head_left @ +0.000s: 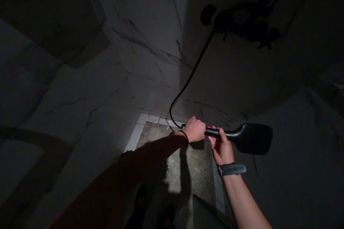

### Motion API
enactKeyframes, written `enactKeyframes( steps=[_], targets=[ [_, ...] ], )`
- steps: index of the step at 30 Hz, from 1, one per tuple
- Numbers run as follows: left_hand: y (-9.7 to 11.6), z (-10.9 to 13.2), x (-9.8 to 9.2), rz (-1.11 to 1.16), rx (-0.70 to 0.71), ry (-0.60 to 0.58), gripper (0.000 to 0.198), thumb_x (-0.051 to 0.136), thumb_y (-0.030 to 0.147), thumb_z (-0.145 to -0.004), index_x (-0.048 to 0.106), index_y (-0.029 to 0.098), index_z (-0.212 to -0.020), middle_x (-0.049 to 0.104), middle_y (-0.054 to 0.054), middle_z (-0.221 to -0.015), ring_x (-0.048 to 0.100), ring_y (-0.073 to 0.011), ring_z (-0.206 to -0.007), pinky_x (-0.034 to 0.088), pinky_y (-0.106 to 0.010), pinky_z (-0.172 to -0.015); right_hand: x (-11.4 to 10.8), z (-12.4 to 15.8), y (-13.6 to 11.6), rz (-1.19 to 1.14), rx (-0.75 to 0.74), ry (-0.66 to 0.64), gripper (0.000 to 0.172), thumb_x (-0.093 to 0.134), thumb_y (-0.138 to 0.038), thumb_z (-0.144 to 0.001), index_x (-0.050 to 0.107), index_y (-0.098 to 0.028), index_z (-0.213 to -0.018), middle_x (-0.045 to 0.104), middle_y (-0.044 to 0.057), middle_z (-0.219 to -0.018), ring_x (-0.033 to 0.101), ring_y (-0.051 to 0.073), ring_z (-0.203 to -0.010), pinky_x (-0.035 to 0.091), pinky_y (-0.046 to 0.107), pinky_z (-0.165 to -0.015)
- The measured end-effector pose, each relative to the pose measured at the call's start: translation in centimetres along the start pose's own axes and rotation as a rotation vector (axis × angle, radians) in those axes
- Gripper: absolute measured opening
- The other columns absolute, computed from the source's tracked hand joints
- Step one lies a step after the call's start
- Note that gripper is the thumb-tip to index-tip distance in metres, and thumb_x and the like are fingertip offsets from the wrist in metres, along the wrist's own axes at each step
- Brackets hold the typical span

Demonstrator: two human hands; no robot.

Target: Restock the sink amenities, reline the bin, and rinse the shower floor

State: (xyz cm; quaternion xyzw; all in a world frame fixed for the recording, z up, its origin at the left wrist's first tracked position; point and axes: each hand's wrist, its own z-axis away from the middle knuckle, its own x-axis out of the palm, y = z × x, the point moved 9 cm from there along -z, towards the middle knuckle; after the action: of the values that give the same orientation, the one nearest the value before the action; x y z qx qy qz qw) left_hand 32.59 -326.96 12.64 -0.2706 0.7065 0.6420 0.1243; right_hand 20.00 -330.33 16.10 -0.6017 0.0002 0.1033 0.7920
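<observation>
A black hand shower (pixel 254 139) with a broad, flat head lies sideways in front of me, its head pointing right. Wrapped round the end of its handle, next to the hose, is my left hand (pixel 195 129). My right hand (pixel 223 147) grips the same handle closer to the head, with the thumb on top. The thin black hose (pixel 191 75) runs from the handle's end up to the dark wall fitting (pixel 242 21). My left fist hides part of the handle.
Marble-patterned walls (pixel 150 53) surround a stone-look floor (pixel 158 136) with a pale border and shiny wet-looking spots. My feet (pixel 141 196) show dimly below. The light is low, and the upper right is very dark.
</observation>
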Motion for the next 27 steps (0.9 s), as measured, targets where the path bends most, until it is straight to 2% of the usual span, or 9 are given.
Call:
enactKeyframes(
  steps=[6, 8, 12, 13, 15, 19, 22, 24, 27],
  targets=[
    [-0.1, 0.9, 1.3, -0.079, 0.049, 0.143, 0.026, 0.050, 0.015, -0.085, 0.074, 0.004, -0.086, 0.074, -0.019, -0.085, 0.069, -0.0287, -0.092, 0.040, -0.048, -0.107, -1.4, -0.2, 1.6, -0.025, 0.068, 0.086, 0.015, 0.076, -0.028, -0.079, 0.071, -0.016, -0.085, 0.074, 0.006, -0.093, 0.070, 0.017, -0.092, 0.061, 0.025, -0.081],
    [-0.7, 0.6, 1.5, 0.019, 0.038, 0.020, 0.023, 0.057, 0.020, -0.083, 0.074, 0.005, -0.087, 0.074, -0.017, -0.086, 0.068, -0.0270, -0.089, 0.046, -0.043, -0.098, -1.4, -0.1, 1.1, 0.015, 0.073, 0.047, 0.020, 0.079, -0.029, -0.076, 0.072, -0.015, -0.087, 0.074, 0.007, -0.096, 0.069, 0.019, -0.095, 0.061, 0.027, -0.084],
    [-1.6, 1.0, 2.7, 0.354, -0.057, -0.417, 0.025, 0.069, 0.033, -0.076, 0.075, 0.009, -0.083, 0.072, -0.010, -0.076, 0.066, -0.0191, -0.067, 0.051, -0.028, -0.064, -0.8, 0.1, -0.4, 0.050, 0.048, 0.001, 0.022, 0.081, -0.029, -0.074, 0.072, -0.014, -0.087, 0.073, 0.007, -0.097, 0.069, 0.020, -0.097, 0.061, 0.028, -0.084],
    [-1.9, 1.0, 2.5, 0.364, -0.096, -0.423, 0.023, 0.067, 0.029, -0.076, 0.075, 0.009, -0.083, 0.072, -0.010, -0.074, 0.065, -0.0185, -0.064, 0.049, -0.027, -0.060, -0.6, 0.2, -0.6, 0.048, 0.042, 0.004, 0.022, 0.080, -0.029, -0.074, 0.072, -0.014, -0.087, 0.073, 0.007, -0.097, 0.069, 0.019, -0.096, 0.061, 0.027, -0.084],
    [-2.3, 0.6, 1.2, 0.249, -0.128, -0.274, 0.021, 0.062, 0.021, -0.076, 0.075, 0.007, -0.085, 0.073, -0.013, -0.076, 0.067, -0.0208, -0.068, 0.051, -0.030, -0.066, -0.3, 0.3, -0.8, 0.037, 0.027, 0.028, 0.021, 0.080, -0.030, -0.074, 0.071, -0.015, -0.087, 0.073, 0.007, -0.097, 0.070, 0.019, -0.095, 0.061, 0.027, -0.084],
    [-0.6, 0.7, 0.2, -0.034, 0.010, 0.040, 0.024, 0.055, 0.017, -0.080, 0.076, 0.005, -0.084, 0.073, -0.019, -0.081, 0.069, -0.0276, -0.085, 0.043, -0.046, -0.102, -0.6, 0.3, -0.2, -0.031, 0.049, 0.111, 0.015, 0.075, -0.029, -0.080, 0.069, -0.016, -0.085, 0.074, 0.006, -0.094, 0.070, 0.017, -0.091, 0.061, 0.025, -0.080],
    [0.1, 1.0, 0.2, -0.110, 0.100, 0.129, 0.028, 0.049, 0.015, -0.086, 0.075, 0.006, -0.085, 0.073, -0.019, -0.084, 0.068, -0.0280, -0.091, 0.037, -0.050, -0.109, -1.4, 0.3, 0.5, -0.064, 0.114, 0.160, 0.011, 0.071, -0.026, -0.083, 0.069, -0.015, -0.085, 0.074, 0.005, -0.090, 0.071, 0.016, -0.084, 0.061, 0.023, -0.073],
    [0.4, 0.8, 0.0, -0.116, 0.157, 0.104, 0.026, 0.050, 0.014, -0.086, 0.075, 0.006, -0.087, 0.073, -0.019, -0.085, 0.068, -0.0276, -0.093, 0.039, -0.050, -0.107, -1.6, 0.3, 0.3, -0.047, 0.119, 0.136, 0.013, 0.073, -0.025, -0.081, 0.069, -0.014, -0.085, 0.074, 0.005, -0.090, 0.071, 0.016, -0.083, 0.061, 0.022, -0.071],
    [-0.2, 0.1, 0.7, 0.023, 0.111, -0.197, 0.019, 0.063, 0.023, -0.079, 0.075, 0.009, -0.084, 0.073, -0.017, -0.083, 0.069, -0.0260, -0.082, 0.051, -0.041, -0.090, -1.1, 0.4, -0.6, 0.002, 0.087, 0.065, 0.017, 0.077, -0.026, -0.077, 0.070, -0.013, -0.085, 0.074, 0.007, -0.094, 0.071, 0.018, -0.090, 0.062, 0.025, -0.077]
  ],
)
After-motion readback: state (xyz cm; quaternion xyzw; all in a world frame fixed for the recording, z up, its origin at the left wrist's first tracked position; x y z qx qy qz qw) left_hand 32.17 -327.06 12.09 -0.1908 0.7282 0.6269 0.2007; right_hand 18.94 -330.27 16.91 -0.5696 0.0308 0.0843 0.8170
